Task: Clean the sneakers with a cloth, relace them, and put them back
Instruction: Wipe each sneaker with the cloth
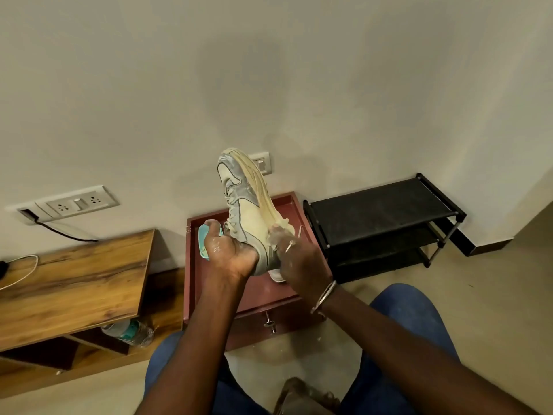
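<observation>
Fingers [282, 235] of the right hand [299, 259], foamy, are curled on the sole side of the sneaker [248, 205]; the heel end is gripped by the left hand [235, 253]. The sneaker is held toe-up above the red tray [269, 292]. No cloth is seen in either hand. The heel should be kept firmly steady while the sole edge is rubbed.

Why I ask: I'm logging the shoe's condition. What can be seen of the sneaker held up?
The sneaker has cream and grey panels, pale laces threaded, and a ribbed, yellowed sole. It is held nearly upright, toe up, heel down, sole facing right, above the red-brown tray. The right hand grips its sole side near the heel; the left hand, holding a teal object, presses its lace side.
</observation>
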